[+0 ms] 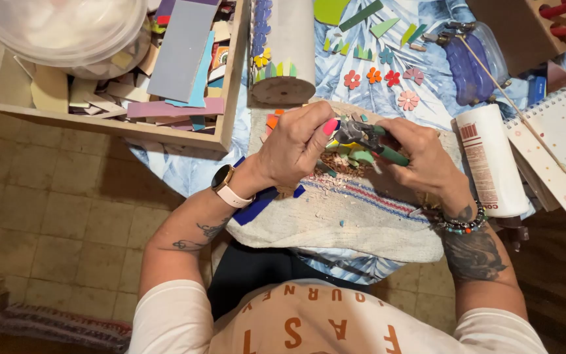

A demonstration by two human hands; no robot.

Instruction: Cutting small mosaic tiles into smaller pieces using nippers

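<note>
A small tile piece (339,128) is nipped over a cloth-covered board (335,216) at the middle of the table, beside a wooden box of tile offcuts (99,98). The piece is best kept low over the cloth and pinched firmly, so that chips fall among the crumbs already there. The left hand (293,147) is curled tight, fingertips pinching the piece; the right hand (420,157) is clenched around green-handled nippers (375,141).
</note>
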